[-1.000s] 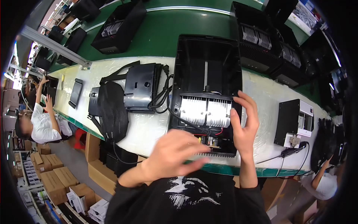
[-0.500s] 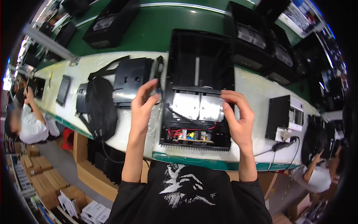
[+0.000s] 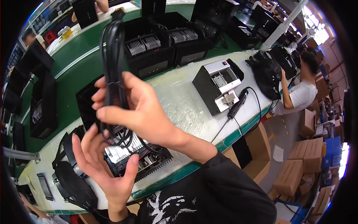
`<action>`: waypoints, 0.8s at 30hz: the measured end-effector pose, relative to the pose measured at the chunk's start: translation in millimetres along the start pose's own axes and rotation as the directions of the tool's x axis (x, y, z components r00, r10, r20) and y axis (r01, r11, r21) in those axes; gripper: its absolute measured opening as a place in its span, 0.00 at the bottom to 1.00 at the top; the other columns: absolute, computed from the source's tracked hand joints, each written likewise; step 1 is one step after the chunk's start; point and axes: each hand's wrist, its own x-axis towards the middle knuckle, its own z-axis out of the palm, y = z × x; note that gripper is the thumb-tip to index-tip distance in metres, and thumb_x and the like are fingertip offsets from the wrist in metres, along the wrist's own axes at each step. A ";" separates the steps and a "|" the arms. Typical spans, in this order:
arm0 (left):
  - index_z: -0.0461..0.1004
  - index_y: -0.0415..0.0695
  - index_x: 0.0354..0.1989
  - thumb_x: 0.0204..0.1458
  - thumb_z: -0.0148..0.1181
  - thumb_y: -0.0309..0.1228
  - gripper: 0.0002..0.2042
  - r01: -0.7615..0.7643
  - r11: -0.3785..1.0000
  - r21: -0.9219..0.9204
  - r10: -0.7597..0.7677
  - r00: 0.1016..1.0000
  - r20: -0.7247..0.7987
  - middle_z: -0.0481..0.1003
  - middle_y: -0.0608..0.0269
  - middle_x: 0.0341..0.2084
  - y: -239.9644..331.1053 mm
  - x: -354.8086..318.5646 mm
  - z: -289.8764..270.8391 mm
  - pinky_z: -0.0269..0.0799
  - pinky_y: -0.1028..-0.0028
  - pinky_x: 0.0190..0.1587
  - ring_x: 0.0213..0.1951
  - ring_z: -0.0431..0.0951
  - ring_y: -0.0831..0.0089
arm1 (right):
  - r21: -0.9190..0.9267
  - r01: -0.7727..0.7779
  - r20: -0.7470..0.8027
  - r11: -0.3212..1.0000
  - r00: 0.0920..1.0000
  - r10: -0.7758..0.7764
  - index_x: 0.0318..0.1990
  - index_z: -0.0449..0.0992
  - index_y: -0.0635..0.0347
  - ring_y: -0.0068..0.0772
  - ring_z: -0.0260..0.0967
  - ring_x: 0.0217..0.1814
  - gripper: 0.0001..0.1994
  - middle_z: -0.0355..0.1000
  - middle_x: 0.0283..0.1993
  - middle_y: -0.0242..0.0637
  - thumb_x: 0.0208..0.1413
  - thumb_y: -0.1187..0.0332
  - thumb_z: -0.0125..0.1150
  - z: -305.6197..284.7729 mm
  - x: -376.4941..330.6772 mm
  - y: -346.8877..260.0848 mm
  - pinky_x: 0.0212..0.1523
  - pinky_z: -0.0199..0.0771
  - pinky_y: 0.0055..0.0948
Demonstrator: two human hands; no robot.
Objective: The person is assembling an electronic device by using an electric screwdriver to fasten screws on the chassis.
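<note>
A coiled black cable (image 3: 113,48), tied around its middle, is gripped between the thumb and fingers of my right hand (image 3: 149,112). It stands upright in front of me, and its lower loops hang down. My left hand (image 3: 108,175) is just below, fingers spread and curved beside those loops; whether it touches them I cannot tell. Under both hands lies a black housing (image 3: 85,102) with silver metal blocks (image 3: 115,153) and a circuit board (image 3: 149,161) with coloured parts along its near, ribbed edge. My hands and the cable hide much of it.
To the right stands a black-and-silver box device (image 3: 214,87), with a corded black handheld tool (image 3: 238,106) beside it. Black finned units (image 3: 153,61) line the green surface (image 3: 71,84) behind. A black bag (image 3: 72,184) lies left. A co-worker (image 3: 298,93) handles black items at far right.
My view has swung to the right. Both hands were apart and empty over the housing; now my right hand holds the raised cable bundle, and my left hand is close below it.
</note>
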 end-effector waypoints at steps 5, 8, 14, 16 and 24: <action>0.67 0.38 0.44 0.43 0.60 0.28 0.18 0.244 0.951 0.188 -0.308 0.737 0.602 0.69 0.53 0.36 -19.3 -12.2 8.1 0.66 0.69 0.44 0.41 0.70 0.61 | 0.286 0.026 0.157 0.958 0.985 -0.073 0.47 0.62 0.72 0.27 0.64 0.21 0.24 0.69 0.26 0.42 0.37 0.74 0.48 -14.1 12.8 -12.7 0.20 0.63 0.21; 0.68 0.38 0.37 0.49 0.53 0.26 0.08 0.055 0.991 0.120 -0.122 0.725 0.677 0.72 0.51 0.30 -38.2 -3.6 28.0 0.68 0.64 0.38 0.35 0.70 0.55 | 0.565 -0.062 0.450 0.823 0.859 -0.245 0.56 0.55 0.72 0.28 0.62 0.19 0.32 0.67 0.30 0.45 0.40 0.68 0.54 -41.6 12.8 -17.3 0.17 0.62 0.22; 0.72 0.40 0.35 0.46 0.60 0.28 0.09 0.160 0.976 0.149 -0.219 0.730 0.648 0.72 0.58 0.24 -55.1 1.6 6.4 0.69 0.73 0.30 0.27 0.73 0.67 | 0.275 0.220 0.092 0.936 0.963 -0.254 0.30 0.60 0.59 0.27 0.60 0.22 0.16 0.60 0.30 0.37 0.33 0.74 0.60 -100.5 -64.5 -49.3 0.19 0.62 0.22; 0.72 0.40 0.36 0.46 0.60 0.28 0.09 0.178 0.978 0.109 -0.204 0.709 0.675 0.73 0.58 0.25 -59.8 2.2 5.4 0.69 0.74 0.30 0.27 0.73 0.67 | -0.112 0.266 -0.168 0.958 0.945 -0.282 0.30 0.63 0.55 0.30 0.59 0.39 0.14 0.58 0.41 0.37 0.37 0.66 0.63 -127.9 -113.4 -34.3 0.37 0.62 0.24; 0.72 0.40 0.37 0.46 0.59 0.26 0.10 0.125 0.989 0.079 -0.141 0.642 0.753 0.74 0.57 0.27 -62.0 -1.1 19.0 0.71 0.70 0.29 0.28 0.75 0.61 | -0.631 -0.560 -0.261 0.537 0.805 0.533 0.36 0.70 0.70 0.36 0.71 0.28 0.22 0.71 0.32 0.45 0.53 0.54 0.50 -72.3 -256.1 26.8 0.27 0.71 0.28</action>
